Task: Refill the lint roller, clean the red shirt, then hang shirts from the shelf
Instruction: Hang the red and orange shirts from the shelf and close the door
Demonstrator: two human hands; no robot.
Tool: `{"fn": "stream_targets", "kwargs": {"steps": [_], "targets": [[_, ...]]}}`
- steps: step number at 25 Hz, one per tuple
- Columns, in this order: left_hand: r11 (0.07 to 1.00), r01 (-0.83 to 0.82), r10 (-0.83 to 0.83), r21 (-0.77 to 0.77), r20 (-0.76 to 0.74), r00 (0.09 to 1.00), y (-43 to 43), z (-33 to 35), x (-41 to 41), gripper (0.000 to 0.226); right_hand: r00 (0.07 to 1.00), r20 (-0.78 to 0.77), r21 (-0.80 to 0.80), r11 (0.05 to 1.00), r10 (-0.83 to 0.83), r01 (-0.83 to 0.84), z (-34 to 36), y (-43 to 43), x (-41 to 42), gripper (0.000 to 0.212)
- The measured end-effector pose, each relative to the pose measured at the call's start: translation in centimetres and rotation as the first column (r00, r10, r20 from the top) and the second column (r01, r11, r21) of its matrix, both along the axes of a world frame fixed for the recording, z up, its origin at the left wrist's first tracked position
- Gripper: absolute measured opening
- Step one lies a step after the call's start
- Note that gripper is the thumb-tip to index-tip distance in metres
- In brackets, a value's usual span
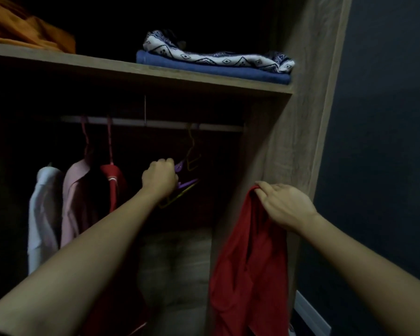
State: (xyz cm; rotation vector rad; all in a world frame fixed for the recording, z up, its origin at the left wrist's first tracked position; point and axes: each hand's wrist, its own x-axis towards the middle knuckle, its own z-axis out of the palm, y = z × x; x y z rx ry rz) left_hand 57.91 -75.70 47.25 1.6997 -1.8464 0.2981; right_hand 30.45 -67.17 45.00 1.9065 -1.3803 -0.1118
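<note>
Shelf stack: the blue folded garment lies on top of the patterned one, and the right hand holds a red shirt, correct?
Reversed: in the head view the patterned garment lies on top of the blue folded garment on the shelf. The right hand does hold the red shirt.

The limp red cloth shirt (pixel 250 251) at the right is plain, deep red all over. On the grey-brown wood-grain shelf (pixel 155 73), a folded white cloth (pixel 218 57) carries a navy pattern of diamonds and zigzags. Under it lies a plain folded blue garment (pixel 204 70), and a crumpled orange fabric (pixel 22 27) sits far left. Below hang a white shirt (pixel 41 214), a pale pink shirt (pixel 75 202) and a red garment (pixel 112 187) with a thin white stripe. One thin plastic hanger (pixel 180 166) is purple, another wire-thin hanger (pixel 192 163) is yellow. The painted wall (pixel 386 117) is dark blue-grey.
</note>
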Motion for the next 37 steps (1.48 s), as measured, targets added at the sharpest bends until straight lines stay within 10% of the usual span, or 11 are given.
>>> {"fn": "stream_targets", "kwargs": {"steps": [8, 16, 31, 37], "targets": [[0.931, 0.303, -0.156, 0.202, -0.530, 0.834, -0.3, 1.3, -4.6, 0.037, 0.997, 0.024, -0.039, 0.997, 0.072, -0.072, -0.5, -0.7, -0.5, 0.064], [0.994, 0.066, -0.056, -0.092, 0.104, 0.993, 1.1, 1.4, -5.6, 0.027, 0.990, 0.043, -0.057, 0.989, 0.138, -0.136, -0.6, -0.7, -0.5, 0.069], [0.962, 0.081, -0.209, -0.262, -0.507, 0.837, 10.5, -1.7, -1.8, 0.013, 0.994, 0.008, -0.051, 0.993, 0.110, -0.109, -0.7, -0.9, -0.8, 0.055], [0.928, 0.189, -0.336, -0.322, -0.499, 0.799, 16.1, -6.1, 8.7, 0.012, 0.838, 0.545, 0.171, 0.982, -0.029, -0.077, 1.1, 0.5, 1.8, 0.063]]}}
